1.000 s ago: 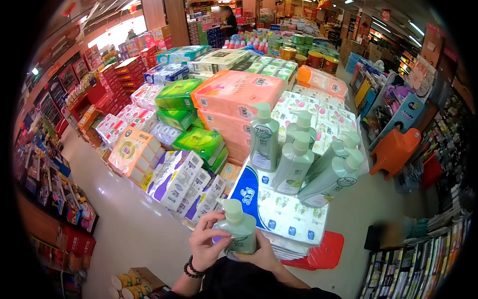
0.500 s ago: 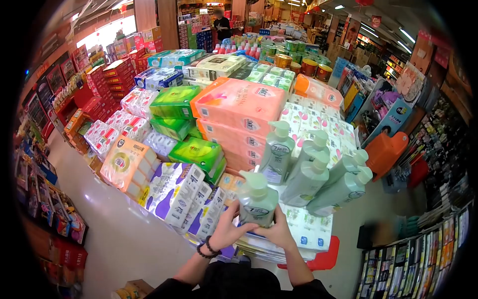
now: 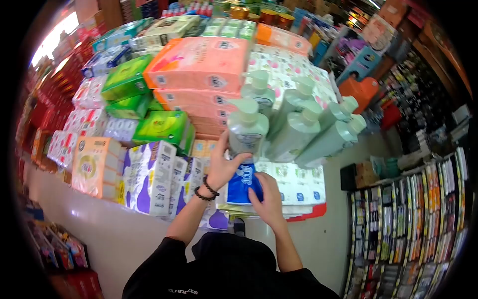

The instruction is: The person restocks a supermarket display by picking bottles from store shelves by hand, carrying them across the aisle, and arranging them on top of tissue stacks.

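Observation:
A pale green pump bottle (image 3: 246, 133) stands upright at the front of a cluster of similar bottles. My left hand (image 3: 222, 167), with a dark bead bracelet at the wrist, is around its lower left side, thumb across the front near the base. Just below the bottle lies a blue packet (image 3: 240, 184) with white lettering. On its right part rests my right hand (image 3: 268, 199), thumb and fingers apart, holding nothing. Behind and to the right are more pump bottles, one upright (image 3: 259, 92) and several leaning (image 3: 295, 135).
Orange tissue packs (image 3: 199, 62) are stacked behind the bottles. Green packs (image 3: 162, 127) and purple-and-white packs (image 3: 149, 174) lie to the left. White packs (image 3: 303, 179) fill the right front, above a red edge (image 3: 311, 213). A rack of packaged goods (image 3: 408, 214) stands at the right.
The bottle has gone from both hands, held low at the front, to a place beside the other bottles. My right hand has left it for the blue packet. My view has tilted down.

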The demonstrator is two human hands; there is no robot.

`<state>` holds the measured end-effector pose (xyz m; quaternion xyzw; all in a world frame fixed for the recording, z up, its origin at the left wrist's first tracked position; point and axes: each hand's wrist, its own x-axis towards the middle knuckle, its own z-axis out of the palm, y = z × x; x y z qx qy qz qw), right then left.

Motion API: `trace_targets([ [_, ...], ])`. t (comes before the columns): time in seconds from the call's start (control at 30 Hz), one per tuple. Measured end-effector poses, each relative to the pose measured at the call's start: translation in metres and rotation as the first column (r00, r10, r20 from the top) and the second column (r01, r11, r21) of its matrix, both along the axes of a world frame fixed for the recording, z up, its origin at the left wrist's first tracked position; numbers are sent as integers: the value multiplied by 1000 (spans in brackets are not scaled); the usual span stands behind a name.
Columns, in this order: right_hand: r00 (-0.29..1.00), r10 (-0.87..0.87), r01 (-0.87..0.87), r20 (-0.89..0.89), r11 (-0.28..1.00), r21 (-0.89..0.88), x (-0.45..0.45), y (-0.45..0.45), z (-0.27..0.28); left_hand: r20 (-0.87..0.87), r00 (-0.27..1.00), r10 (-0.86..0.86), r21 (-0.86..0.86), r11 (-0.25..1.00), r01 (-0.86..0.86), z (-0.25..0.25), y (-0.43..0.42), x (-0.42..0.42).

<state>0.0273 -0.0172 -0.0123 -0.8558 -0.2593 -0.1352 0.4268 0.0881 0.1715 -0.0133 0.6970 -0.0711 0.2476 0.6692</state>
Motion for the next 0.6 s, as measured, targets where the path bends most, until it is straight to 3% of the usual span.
trace_targets([
  [0.1,993,-92,102,75,984,-144,2,10,0,-33,999,-43,17,999,44,-10,3,4],
  [0.4,978,-158,178,133,973,-149,1,15,-4,-102,995,-13,327,944,46,-49,17,7],
  [0.6,963,-167,203,212,966,-158,3,20,-10,-110,994,-28,229,972,52,-32,7,8],
])
